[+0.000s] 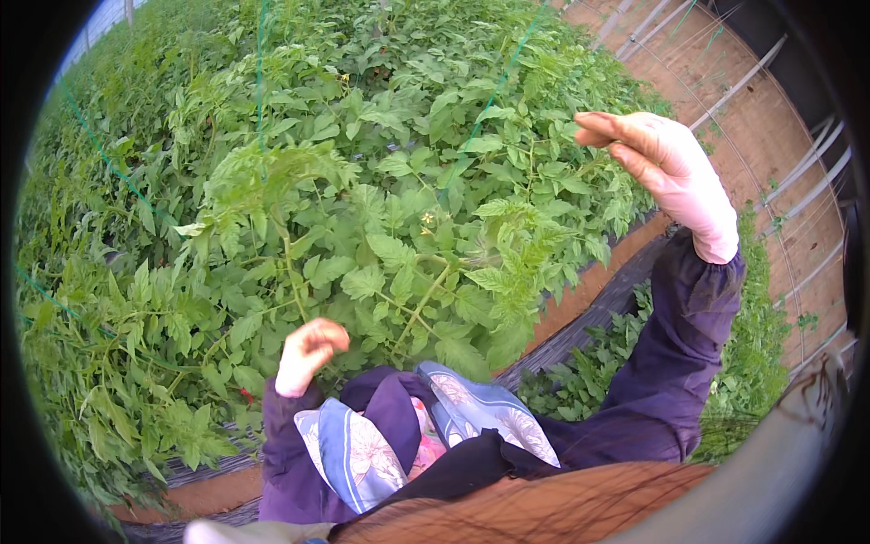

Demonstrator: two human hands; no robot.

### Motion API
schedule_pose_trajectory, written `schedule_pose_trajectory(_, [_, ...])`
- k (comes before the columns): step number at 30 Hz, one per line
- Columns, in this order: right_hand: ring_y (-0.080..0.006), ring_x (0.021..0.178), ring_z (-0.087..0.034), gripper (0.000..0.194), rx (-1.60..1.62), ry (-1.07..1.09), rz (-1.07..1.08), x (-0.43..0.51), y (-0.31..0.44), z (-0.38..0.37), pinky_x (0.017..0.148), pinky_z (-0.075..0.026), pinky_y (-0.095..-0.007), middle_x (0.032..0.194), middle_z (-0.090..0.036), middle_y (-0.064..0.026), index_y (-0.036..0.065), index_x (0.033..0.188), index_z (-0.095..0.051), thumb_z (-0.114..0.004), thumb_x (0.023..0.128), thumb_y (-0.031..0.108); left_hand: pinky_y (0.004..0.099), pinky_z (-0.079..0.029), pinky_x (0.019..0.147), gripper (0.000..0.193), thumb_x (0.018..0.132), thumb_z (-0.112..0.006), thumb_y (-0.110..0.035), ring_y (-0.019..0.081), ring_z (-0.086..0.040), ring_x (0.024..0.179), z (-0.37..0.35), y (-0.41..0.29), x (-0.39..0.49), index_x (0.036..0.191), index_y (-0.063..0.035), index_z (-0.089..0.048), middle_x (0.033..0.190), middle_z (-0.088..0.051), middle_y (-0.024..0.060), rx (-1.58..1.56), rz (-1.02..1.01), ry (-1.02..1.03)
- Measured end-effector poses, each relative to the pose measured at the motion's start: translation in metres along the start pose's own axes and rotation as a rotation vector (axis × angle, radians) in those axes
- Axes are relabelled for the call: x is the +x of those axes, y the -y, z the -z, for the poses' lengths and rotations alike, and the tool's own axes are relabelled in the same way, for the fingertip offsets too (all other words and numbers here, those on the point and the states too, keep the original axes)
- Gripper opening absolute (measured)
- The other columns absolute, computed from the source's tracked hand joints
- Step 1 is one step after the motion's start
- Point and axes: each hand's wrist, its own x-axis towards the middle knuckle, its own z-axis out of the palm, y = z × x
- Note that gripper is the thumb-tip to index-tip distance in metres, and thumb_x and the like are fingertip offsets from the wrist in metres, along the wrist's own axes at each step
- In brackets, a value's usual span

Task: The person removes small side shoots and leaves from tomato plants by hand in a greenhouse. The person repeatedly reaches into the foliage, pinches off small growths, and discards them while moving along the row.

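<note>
My right hand [659, 163] is raised at the upper right, over the edge of the foliage. Its fingers point left, the thumb lies a little apart below them, and I see nothing held. Lower and nearer my body, my left hand [309, 353] is blurred with its fingers curled. Whether something thin is in it cannot be made out. Just beyond it rises a tomato plant stem [289, 255] with a leafy, bent top. Another tomato stem [423, 306] leans to the right in front of me, with small yellow flowers [427, 219] close by.
Green strings [260, 88] run up through the dense tomato foliage [380, 122]. Dark plastic mulch [598, 299] and a strip of bare soil [578, 309] border the row on the right. Metal poles [741, 85] stand over brown ground at the far right. A blue-and-white scarf [360, 449] hangs at my chest.
</note>
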Motion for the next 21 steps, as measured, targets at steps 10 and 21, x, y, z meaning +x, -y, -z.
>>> schedule_pose_trajectory(10, [-0.0185,0.09,-0.063,0.035,0.311,0.054,-0.223,-0.053,-0.195,-0.104,0.079,-0.047,-0.0276,0.1,-0.068,-0.0075,0.003,0.115,-0.059,-0.05,0.09,0.026,0.0297,-0.043,0.085,0.031,0.086,-0.057,-0.012,0.0158,-0.053,0.102,-0.213,0.088,0.046,0.116,-0.0025,-0.057,0.11,-0.058,0.0086,-0.312,0.466,0.03])
schedule_pose_trajectory(21, [-0.012,0.105,-0.053,0.051,1.23,0.128,0.088,0.045,-0.158,-0.231,0.092,-0.042,-0.0255,0.12,-0.057,-0.0044,0.007,0.136,-0.04,-0.057,0.088,0.016,0.0351,-0.048,0.083,0.048,0.087,-0.056,-0.016,0.0203,-0.051,0.107,-0.241,0.128,0.11,0.132,-0.0103,-0.04,0.125,-0.047,0.0071,0.078,-0.32,-0.897])
